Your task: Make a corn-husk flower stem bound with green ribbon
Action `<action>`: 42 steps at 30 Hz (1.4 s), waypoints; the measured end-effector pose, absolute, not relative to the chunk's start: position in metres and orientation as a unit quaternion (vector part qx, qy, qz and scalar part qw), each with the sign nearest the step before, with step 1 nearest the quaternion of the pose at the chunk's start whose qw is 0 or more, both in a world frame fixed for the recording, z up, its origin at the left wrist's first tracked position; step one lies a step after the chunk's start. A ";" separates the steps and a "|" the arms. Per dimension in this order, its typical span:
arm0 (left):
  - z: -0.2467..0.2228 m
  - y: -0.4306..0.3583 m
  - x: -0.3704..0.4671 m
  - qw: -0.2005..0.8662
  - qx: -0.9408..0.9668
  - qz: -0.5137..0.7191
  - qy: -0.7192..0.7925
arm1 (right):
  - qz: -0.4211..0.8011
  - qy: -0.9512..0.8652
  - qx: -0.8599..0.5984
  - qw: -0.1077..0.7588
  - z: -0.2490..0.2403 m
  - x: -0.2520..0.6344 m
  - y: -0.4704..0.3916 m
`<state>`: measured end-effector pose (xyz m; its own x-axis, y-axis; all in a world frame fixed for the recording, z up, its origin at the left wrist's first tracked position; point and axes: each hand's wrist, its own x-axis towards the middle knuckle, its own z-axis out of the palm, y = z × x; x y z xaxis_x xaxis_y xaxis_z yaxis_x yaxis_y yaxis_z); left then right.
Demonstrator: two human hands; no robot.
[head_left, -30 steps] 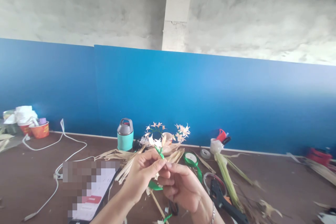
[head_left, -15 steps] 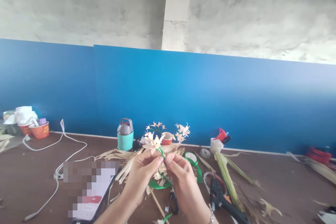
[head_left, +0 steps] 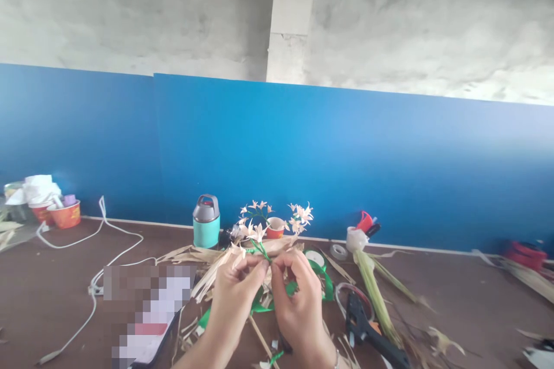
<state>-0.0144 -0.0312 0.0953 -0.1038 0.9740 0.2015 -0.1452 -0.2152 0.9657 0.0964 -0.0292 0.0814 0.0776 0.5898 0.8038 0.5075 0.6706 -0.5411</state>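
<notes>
- Pinching the green stems (head_left: 261, 249) of a pale flower spray (head_left: 254, 233) with the left hand (head_left: 236, 289), thumb against fingers, up over the counter (head_left: 467, 291).
- Pinching narrowly with the right hand (head_left: 299, 297) just beside the left thumb; cannot tell the thing between those fingertips.
- Could slip or twist apart at the green stems, judging by so small a hold, with any loosening of the left pinch.
- Could crease or tear petals by pressing the lowest bloom against the left fingers, just beneath it.
- Could snag the green ribbon (head_left: 329, 289) beside the right hand, or the husk strips (head_left: 212, 278), by dropping low.
- Could bump the black glue gun (head_left: 375, 335) near the right wrist by swinging outward; cannot tell whether hot.
</notes>
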 end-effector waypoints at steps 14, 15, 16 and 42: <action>0.090 -0.034 -0.009 0.440 0.463 0.643 0.423 | -0.177 -0.714 -0.408 0.541 0.075 0.100 -0.027; 0.089 -0.034 -0.009 0.436 0.459 0.649 0.423 | -0.181 -0.714 -0.410 0.538 0.075 0.100 -0.027; 0.088 -0.033 -0.008 0.433 0.456 0.654 0.421 | -0.183 -0.714 -0.411 0.536 0.075 0.099 -0.028; 0.100 -0.024 -0.028 0.501 0.589 0.539 0.333 | 0.847 -0.294 -0.232 0.378 0.096 0.123 -0.020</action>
